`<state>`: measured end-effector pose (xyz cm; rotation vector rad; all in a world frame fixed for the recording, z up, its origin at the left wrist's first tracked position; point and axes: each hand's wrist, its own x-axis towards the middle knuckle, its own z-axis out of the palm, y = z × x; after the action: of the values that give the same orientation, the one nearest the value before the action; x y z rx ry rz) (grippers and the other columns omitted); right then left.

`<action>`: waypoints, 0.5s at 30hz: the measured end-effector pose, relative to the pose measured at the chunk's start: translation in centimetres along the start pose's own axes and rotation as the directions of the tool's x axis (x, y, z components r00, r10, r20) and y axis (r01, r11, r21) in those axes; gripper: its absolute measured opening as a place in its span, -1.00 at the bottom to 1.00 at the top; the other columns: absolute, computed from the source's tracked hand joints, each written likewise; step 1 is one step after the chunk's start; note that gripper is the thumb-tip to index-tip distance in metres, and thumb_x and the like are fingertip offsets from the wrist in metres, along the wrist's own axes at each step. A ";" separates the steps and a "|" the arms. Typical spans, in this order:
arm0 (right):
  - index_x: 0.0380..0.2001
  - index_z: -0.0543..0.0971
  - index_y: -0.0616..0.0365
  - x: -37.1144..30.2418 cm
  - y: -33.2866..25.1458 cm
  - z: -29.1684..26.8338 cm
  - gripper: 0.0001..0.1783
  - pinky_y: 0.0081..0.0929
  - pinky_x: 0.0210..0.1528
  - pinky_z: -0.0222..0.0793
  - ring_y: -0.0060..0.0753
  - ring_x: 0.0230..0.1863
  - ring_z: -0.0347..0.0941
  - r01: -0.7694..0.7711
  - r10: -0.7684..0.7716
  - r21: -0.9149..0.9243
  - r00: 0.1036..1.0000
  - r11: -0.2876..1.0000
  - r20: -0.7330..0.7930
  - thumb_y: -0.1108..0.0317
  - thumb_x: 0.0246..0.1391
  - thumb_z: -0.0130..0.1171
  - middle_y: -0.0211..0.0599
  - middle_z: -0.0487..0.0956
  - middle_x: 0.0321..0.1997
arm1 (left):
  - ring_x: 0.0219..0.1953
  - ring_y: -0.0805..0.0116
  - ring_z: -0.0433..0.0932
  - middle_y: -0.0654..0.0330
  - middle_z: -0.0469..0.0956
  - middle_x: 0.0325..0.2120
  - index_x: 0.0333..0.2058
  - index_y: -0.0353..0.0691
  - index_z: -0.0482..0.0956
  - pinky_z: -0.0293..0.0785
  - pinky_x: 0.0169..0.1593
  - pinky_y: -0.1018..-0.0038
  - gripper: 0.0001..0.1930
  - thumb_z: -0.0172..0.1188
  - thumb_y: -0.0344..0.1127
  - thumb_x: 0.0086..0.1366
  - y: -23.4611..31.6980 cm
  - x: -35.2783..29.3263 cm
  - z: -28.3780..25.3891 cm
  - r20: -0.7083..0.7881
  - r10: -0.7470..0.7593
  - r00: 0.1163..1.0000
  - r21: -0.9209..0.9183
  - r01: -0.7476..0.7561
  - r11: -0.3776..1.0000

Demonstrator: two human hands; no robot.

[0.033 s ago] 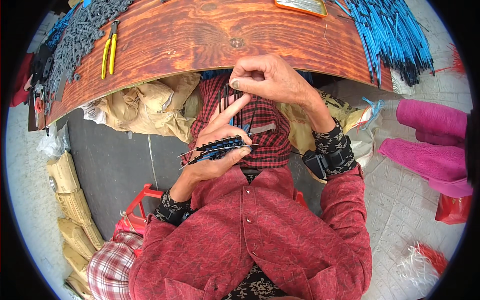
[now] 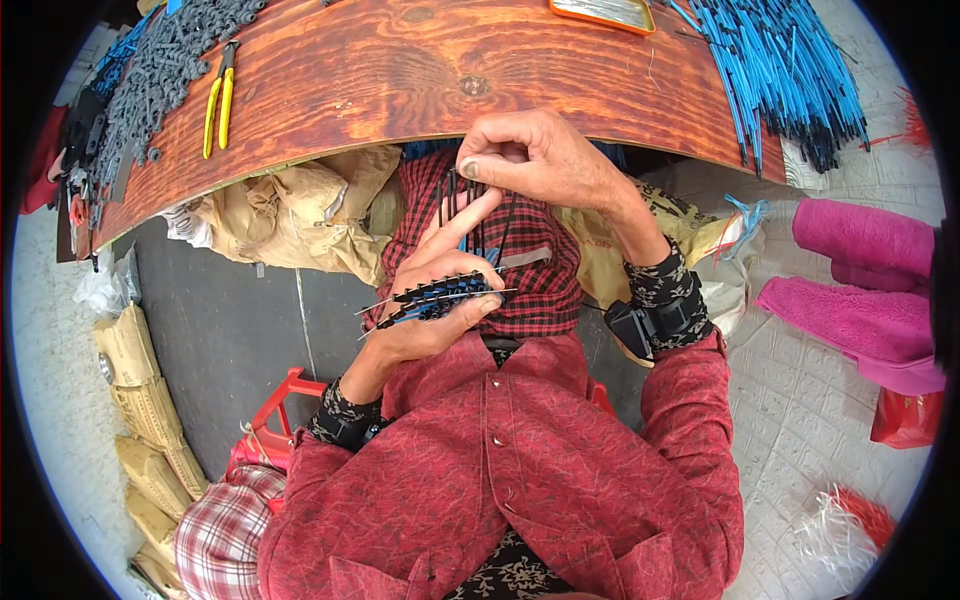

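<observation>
My left hand (image 2: pixel 440 260) is closed round a bundle of thin blue rods with black ends (image 2: pixel 440 296), held over my lap. Thin metal wires (image 2: pixel 378 306) run across the bundle and stick out at both sides. Several black rod ends (image 2: pixel 478 235) rise past my left fingers, which are stretched toward the table edge. Just above them, my right hand (image 2: pixel 530 150) has its thumb and forefinger pressed together at the rod tips. What exactly lies in that pinch is too small to make out.
The wooden table (image 2: pixel 400 80) ends just beyond my hands. Yellow-handled pliers (image 2: pixel 220 105) and a heap of grey plastic pieces (image 2: pixel 170 75) lie at its left. At the right are a pile of blue rods (image 2: pixel 780 70) and an orange-rimmed tray (image 2: pixel 605 12). Brown sacks (image 2: pixel 290 205) sit underneath.
</observation>
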<state>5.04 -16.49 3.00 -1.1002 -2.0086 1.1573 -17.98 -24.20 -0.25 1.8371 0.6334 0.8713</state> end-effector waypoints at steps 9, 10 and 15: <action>-0.08 0.66 0.20 0.1 1.2 0.2 -0.77 -0.55 -0.11 0.48 -0.64 -0.19 0.53 0.022 -0.035 0.242 0.998 0.970 0.049 0.30 0.34 0.20 -0.45 0.66 -0.25 | 0.46 -0.11 0.21 -0.29 0.24 0.38 -0.27 -0.17 0.67 -0.07 0.50 0.01 -0.79 0.41 -0.22 0.17 -0.3 0.2 -0.4 -0.011 0.002 1.000 -0.030 -0.002 1.000; -0.08 0.65 0.21 0.0 1.5 0.2 -0.76 -0.53 -0.10 0.48 -0.63 -0.17 0.53 0.012 -0.031 0.280 0.997 0.960 0.064 0.27 0.35 0.19 -0.46 0.65 -0.24 | 0.44 -0.11 0.25 -0.26 0.25 0.38 -0.24 -0.17 0.68 -0.03 0.49 0.04 -0.78 0.41 -0.25 0.16 -0.4 0.2 -0.4 -0.025 0.053 0.998 -0.003 -0.053 0.999; -0.10 0.63 0.23 0.2 1.6 -0.2 -0.67 -0.47 -0.08 0.47 -0.60 -0.14 0.51 0.043 -0.068 0.289 0.994 0.956 0.080 0.15 0.39 0.15 -0.44 0.64 -0.23 | 0.44 -0.11 0.25 -0.26 0.27 0.37 -0.25 -0.17 0.67 -0.03 0.49 0.01 -0.77 0.41 -0.22 0.18 -0.2 0.3 -0.2 0.002 0.031 1.000 -0.060 -0.031 0.998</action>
<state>5.72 -15.75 1.70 -0.8541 -1.8492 1.4366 -17.91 -23.78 -0.31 1.7981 0.5725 0.8990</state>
